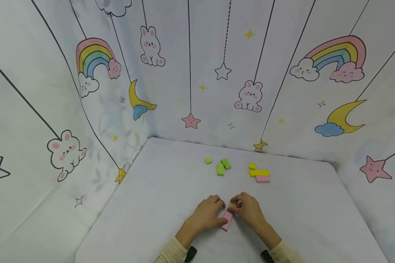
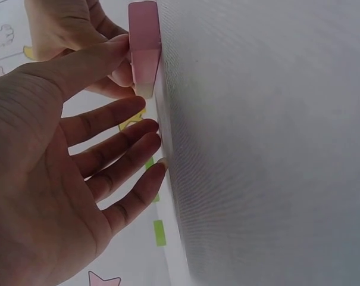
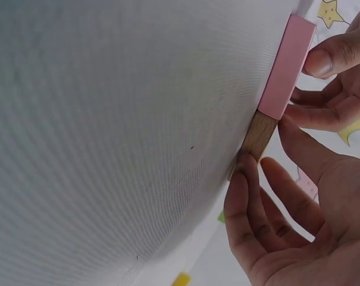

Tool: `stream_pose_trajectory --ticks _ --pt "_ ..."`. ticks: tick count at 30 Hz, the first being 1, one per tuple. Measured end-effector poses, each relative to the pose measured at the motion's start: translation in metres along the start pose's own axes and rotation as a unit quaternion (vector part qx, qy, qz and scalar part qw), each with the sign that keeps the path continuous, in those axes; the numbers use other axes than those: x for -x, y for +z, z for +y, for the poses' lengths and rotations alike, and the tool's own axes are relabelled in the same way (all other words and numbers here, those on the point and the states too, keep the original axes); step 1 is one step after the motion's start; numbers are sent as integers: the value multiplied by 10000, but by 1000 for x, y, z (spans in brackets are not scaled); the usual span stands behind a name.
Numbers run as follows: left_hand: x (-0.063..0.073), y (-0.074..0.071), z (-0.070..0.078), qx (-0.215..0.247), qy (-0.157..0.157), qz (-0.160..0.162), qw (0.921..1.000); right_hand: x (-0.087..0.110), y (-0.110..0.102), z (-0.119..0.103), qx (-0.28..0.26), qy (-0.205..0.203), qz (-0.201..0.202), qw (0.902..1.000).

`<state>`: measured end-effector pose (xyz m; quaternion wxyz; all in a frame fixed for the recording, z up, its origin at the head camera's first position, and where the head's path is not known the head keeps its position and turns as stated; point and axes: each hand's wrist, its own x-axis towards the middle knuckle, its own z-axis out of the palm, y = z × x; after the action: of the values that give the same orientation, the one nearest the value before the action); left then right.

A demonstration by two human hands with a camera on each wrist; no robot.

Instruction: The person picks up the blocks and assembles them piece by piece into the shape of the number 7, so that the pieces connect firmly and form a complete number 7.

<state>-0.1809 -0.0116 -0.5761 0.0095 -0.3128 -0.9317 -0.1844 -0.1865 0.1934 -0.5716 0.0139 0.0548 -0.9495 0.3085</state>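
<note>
A pink block (image 1: 228,217) lies flat on the white surface between the two hands. An unpainted wooden block (image 3: 260,136) meets its far end, the two in line in the right wrist view. My left hand (image 1: 204,214) has its thumb against the side of the pink block, while the other fingers stretch out loosely, apart from the thumb. My right hand (image 1: 249,211) pinches the wooden block between thumb and fingers. Seen from the left wrist, the pink block (image 2: 145,47) hides most of the wooden one.
Farther back lie several green blocks (image 1: 220,169). To their right are a small yellow block (image 1: 252,166), a long yellow block (image 1: 259,173) and another pink block (image 1: 262,179) close together. A patterned cloth (image 1: 210,91) rises behind the white tabletop (image 1: 145,204).
</note>
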Motion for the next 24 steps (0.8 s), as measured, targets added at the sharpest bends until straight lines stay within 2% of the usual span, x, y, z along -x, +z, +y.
stream_pose_trajectory --ticks 15,24 --pt "1 1 0 -67 -48 -96 9999 3 0 0 -83 -33 -46 9999" --pt "4 -1 -1 135 -83 -114 9998 5 2 -4 -65 92 -84 9999"
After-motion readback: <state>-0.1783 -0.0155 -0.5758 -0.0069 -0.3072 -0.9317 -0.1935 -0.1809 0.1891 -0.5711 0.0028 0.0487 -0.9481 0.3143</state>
